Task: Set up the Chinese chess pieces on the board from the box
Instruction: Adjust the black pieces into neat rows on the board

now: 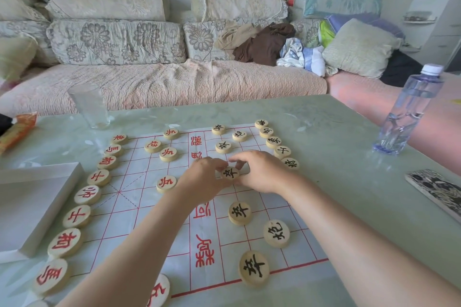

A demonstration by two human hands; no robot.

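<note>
wooden black soldier piece sits on the board near its middle, just right of the river strip, both hands on it. left hand has curled fingers and thumb at its left rim. right hand arches thumb and forefinger round its right rim. neither holds anything else.

step in hand looks like seating this soldier on its line crossing. next move likely calls for a small nudge onto the intersection, then a release and a reach for another piece.

counts:
- black pieces: twelve — five in the far-right column, four soldiers, two cannons, one unreadable.
- red pieces: thirteen clear — eight down the left column, four soldiers, one cannon. a possible fourteenth is cut off at the bottom left, cannot tell.

both sides look short of sixteen, so setup seems well along, not done.

one white box lies on the bench left of the board. also one glass, one bottle, one phone.
</note>
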